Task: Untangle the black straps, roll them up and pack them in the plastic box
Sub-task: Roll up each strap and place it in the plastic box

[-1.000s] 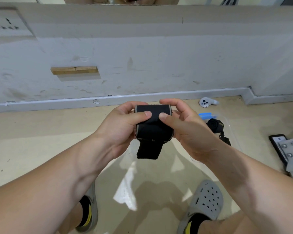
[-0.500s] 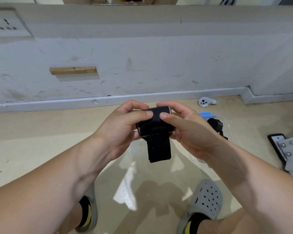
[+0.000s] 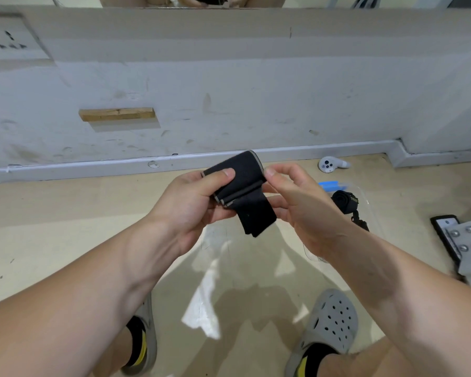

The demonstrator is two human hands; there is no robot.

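The left hand [image 3: 191, 202] grips the part-rolled black strap [image 3: 237, 172], thumb pressed on top. The right hand [image 3: 302, 210] seems to pinch the roll's end. The roll is held up left of the plastic box [image 3: 366, 195], with a short tail [image 3: 256, 217] hanging. Rolling looks nearly done; next, wind the tail in tight and carry the roll to the box.

One view only: a wide-angle camera worn on the head, facing forward and steeply down. Both forearms enter from the lower corners, close to the lens. The left hand [image 3: 191, 205] and right hand [image 3: 302, 210] hold a partly rolled black fabric strap [image 3: 242, 180] at frame centre. At the bottom edge sit grey perforated clogs [image 3: 329, 322]; beige floor [image 3: 65, 213] and scuffed white wall [image 3: 229, 91] lie beyond, the wall lines bowed.
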